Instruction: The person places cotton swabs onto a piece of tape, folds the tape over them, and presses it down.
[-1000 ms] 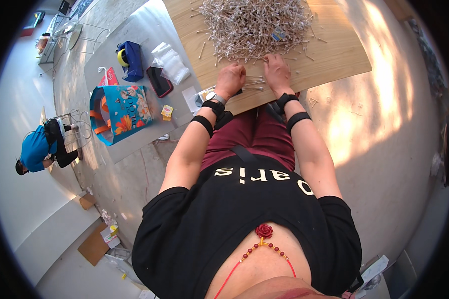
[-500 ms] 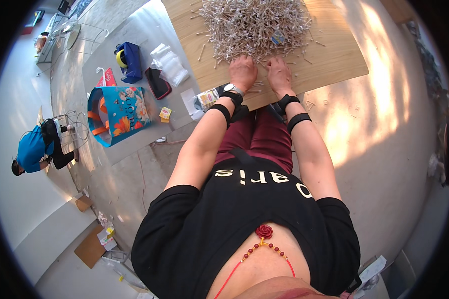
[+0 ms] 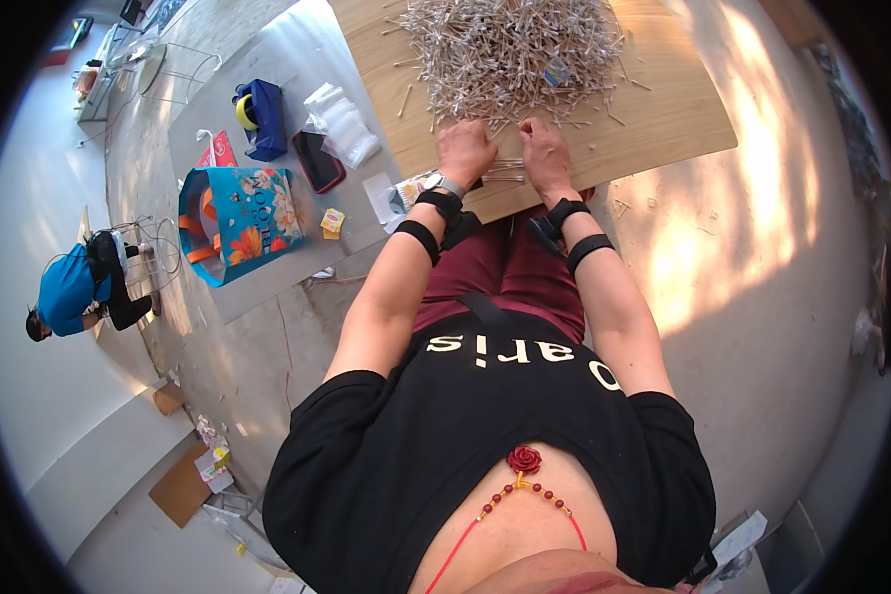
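A big heap of thin pale sticks [image 3: 510,49] lies on a light wooden table [image 3: 663,109]. My left hand [image 3: 465,153] and my right hand [image 3: 544,148] rest side by side at the heap's near edge, fingers curled down onto the sticks. A small bunch of sticks [image 3: 505,170] lies between the two hands, near the table's front edge. Whether either hand grips sticks is hidden under the fingers. Both wrists wear black bands. A small blue and yellow tag [image 3: 556,72] sits in the heap.
Left of the table a grey mat holds a colourful blue bag [image 3: 238,218], a dark blue bag [image 3: 259,117], a dark phone [image 3: 317,160] and clear packets [image 3: 342,124]. A person in a blue top [image 3: 74,292] crouches far left. Cardboard [image 3: 183,485] lies on the floor.
My left hand has moved forward and rightward from the table's front edge onto the near side of the heap, close to my right hand, which barely shifted.
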A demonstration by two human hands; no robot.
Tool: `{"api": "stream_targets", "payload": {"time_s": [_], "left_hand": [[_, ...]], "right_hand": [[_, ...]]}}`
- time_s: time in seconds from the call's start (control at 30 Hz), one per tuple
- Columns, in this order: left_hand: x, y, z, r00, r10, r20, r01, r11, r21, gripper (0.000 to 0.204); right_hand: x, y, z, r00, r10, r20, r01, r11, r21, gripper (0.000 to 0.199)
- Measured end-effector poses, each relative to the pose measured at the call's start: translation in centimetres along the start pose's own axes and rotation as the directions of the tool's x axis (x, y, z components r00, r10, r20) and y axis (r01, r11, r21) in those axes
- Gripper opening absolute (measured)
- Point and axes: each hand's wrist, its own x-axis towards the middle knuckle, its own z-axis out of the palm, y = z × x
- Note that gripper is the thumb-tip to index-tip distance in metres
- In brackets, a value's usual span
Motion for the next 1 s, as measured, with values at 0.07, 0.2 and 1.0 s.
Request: {"api": "stream_targets", "payload": {"time_s": [0.07, 0.2, 1.0], "left_hand": [[-0.2, -0.3, -0.1, 1.000, 0.006, 0.002, -0.006, 1.000, -0.002, 0.025], [-0.8, -1.4, 0.3, 0.999, 0.043, -0.026, -0.043, 0.999, -0.004, 0.022], [-1.0, -1.2, 0.9, 0.981, 0.193, -0.012, -0.193, 0.981, 0.017, 0.011]], "right_hand": [[0.5, 0.4, 0.0, 1.000, -0.027, -0.017, 0.026, 0.999, -0.029, 0.014], [1.3, -0.1, -0.2, 1.000, 0.005, 0.009, -0.004, 0.990, -0.138, 0.018], [4.7, -1.5, -8.7, 0.996, -0.061, -0.062, 0.025, 0.881, -0.472, 0.007]]}}
